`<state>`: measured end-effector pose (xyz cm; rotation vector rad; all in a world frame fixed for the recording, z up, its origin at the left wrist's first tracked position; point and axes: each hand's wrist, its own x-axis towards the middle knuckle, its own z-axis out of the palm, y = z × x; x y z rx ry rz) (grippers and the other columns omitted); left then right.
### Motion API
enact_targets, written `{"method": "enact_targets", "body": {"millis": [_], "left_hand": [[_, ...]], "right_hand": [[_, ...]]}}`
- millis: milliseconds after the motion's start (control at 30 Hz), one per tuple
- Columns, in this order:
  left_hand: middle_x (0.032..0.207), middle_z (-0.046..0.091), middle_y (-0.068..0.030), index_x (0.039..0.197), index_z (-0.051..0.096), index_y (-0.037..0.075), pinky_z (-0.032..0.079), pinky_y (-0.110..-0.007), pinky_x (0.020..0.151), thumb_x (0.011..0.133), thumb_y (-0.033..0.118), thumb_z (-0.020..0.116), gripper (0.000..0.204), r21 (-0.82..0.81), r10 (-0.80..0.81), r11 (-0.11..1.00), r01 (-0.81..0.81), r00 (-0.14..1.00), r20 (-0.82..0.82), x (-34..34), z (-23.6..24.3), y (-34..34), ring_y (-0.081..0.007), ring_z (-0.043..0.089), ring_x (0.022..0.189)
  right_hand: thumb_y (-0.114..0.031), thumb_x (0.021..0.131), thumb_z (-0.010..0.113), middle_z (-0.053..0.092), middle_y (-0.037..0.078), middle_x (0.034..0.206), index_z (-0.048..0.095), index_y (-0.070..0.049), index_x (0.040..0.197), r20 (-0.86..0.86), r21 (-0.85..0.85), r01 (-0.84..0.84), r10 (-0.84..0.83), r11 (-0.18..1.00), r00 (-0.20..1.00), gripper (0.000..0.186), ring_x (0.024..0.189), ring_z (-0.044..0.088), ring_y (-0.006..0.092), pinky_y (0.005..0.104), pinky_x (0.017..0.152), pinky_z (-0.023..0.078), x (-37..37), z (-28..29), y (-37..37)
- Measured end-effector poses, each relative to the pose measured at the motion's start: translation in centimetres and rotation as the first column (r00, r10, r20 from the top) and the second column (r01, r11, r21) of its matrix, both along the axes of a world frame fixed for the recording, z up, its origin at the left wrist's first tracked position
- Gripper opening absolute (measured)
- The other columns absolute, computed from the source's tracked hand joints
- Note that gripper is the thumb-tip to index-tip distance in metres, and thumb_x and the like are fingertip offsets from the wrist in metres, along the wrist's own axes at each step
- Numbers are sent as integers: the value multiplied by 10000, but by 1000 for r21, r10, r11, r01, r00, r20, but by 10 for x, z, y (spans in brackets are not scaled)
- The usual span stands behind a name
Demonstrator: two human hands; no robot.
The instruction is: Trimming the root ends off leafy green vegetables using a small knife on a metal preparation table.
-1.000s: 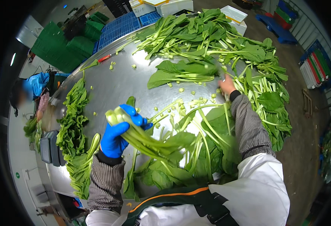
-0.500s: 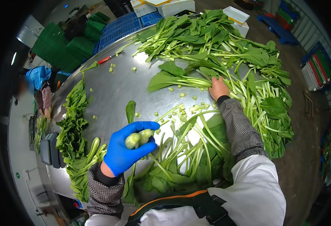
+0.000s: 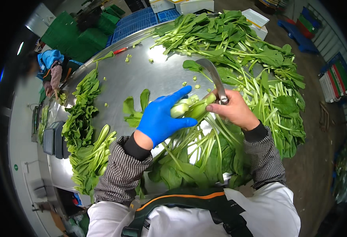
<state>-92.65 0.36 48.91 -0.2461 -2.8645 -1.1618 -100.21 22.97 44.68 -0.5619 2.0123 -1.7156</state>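
Observation:
My left hand (image 3: 164,116), in a blue glove, is curled round the pale, thick stem bases of several leafy green stalks (image 3: 180,109), their leaves (image 3: 134,114) sticking out to its left. In my bare right hand (image 3: 236,110) is a curved knife (image 3: 213,75), its sickle-like blade rising up and to the left; the handle is mostly hidden. The right thumb and fingers meet another green stalk (image 3: 202,107), whose cut end lies close to the left hand. Below both hands, loose leafy greens (image 3: 197,166) cover the near part of the metal table (image 3: 126,85).
Heaps of leafy greens (image 3: 276,106) run along the table's far and right edges, with a row of greens (image 3: 80,118) on the left. A red-handled knife (image 3: 122,50) lies at the back. A grey scale (image 3: 55,140) stands left, and a co-worker (image 3: 53,65) is beyond.
My right hand has come from the right heap to the middle, now showing the curved blade and a stalk. My left hand has moved up and right to meet it.

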Motion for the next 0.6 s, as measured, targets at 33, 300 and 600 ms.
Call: {"method": "enact_targets", "body": {"millis": [33, 300, 600], "left_hand": [[1116, 676, -105, 1349, 542, 142, 486, -315, 902, 698, 185, 841, 718, 62, -48, 997, 45, 998, 44, -1, -2, 2, -193, 642, 997], [1004, 659, -15, 1163, 629, 18, 489, -259, 825, 748, 156, 798, 469, 580, -154, 805, -120, 903, 401, 16, -14, 1, -91, 595, 894], [985, 654, -3, 1136, 637, 45, 481, -267, 821, 795, 157, 748, 375, 564, -129, 807, -176, 879, 459, 24, -18, -13, -97, 602, 871]], "right_hand": [[-203, 815, 764, 534, -41, 671, 658, -19, 933, 84, -52, 9, -5, 999, 996, 243, 559, 499, 47, 227, 514, 407, 7, 4, -3], [-221, 889, 646, 572, 29, 721, 640, -41, 908, -379, -52, 211, -215, 976, 900, 181, 586, 565, 165, 309, 535, 441, 40, -14, -11], [-156, 846, 661, 639, 104, 910, 654, -70, 998, -552, 400, 416, -148, 817, 821, 175, 786, 634, 307, 393, 650, 494, 43, -72, 12]]}}
